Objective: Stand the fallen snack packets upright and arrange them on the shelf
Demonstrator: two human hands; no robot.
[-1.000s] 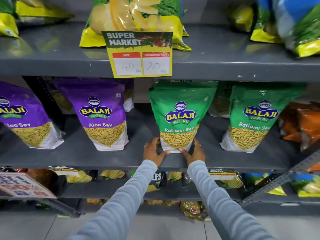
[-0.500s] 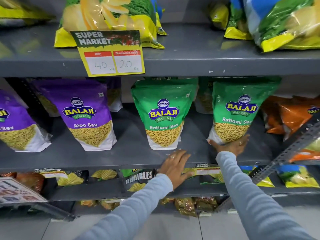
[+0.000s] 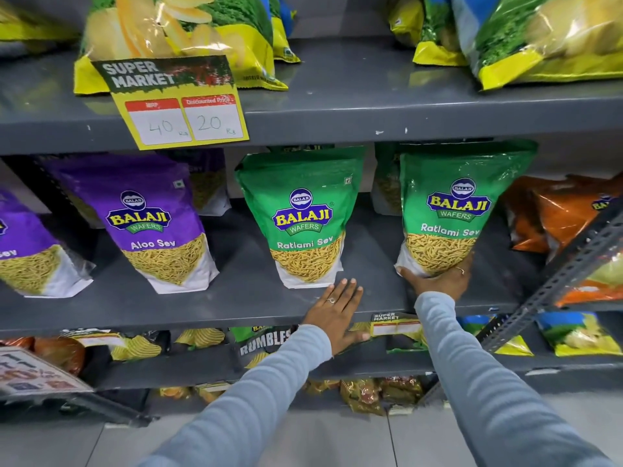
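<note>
On the middle grey shelf [image 3: 236, 298] several Balaji packets stand upright. A purple Aloo Sev packet [image 3: 148, 224] is left of centre. A green Ratlami Sev packet [image 3: 303, 217] stands in the middle. My left hand [image 3: 337, 311] lies flat and open on the shelf's front edge just below it, holding nothing. A second green Ratlami Sev packet [image 3: 451, 210] stands to the right. My right hand [image 3: 441, 278] cups its bottom edge, thumb at its left corner, fingers around the right side.
Orange packets [image 3: 553, 214] lie slumped at the right end. Another purple packet [image 3: 27, 251] leans at far left. A slanted perforated metal strut [image 3: 553, 278] crosses the right side. A price tag [image 3: 178, 102] hangs from the upper shelf, which holds chip bags. More packets fill the lower shelves.
Both hands left the middle green packet. My right hand moved right and took the bottom of the second green packet. My left hand dropped flat onto the shelf edge.
</note>
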